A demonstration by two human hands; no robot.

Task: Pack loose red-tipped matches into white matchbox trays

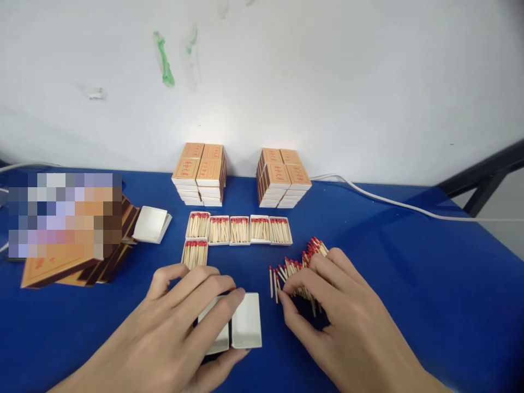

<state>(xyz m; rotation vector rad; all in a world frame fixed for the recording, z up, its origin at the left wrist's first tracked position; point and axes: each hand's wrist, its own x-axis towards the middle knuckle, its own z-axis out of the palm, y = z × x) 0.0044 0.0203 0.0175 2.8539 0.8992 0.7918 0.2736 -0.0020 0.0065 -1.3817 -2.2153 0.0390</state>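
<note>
My left hand is closed around a white matchbox tray, fingers over its left rim and thumb at its near edge. A second white tray lies beside it, partly hidden under those fingers. To the right, my right hand curls over a pile of loose red-tipped matches, its thumb and index finger pinched at the pile's left side; what they hold is too small to make out. Behind the hands, several trays filled with matches stand in a row, with one more filled tray in front at the left.
Two stacks of orange matchboxes, a left one and a right one, stand against the wall. More matchbox covers are heaped at the left, beside white trays. A white cable crosses the blue table.
</note>
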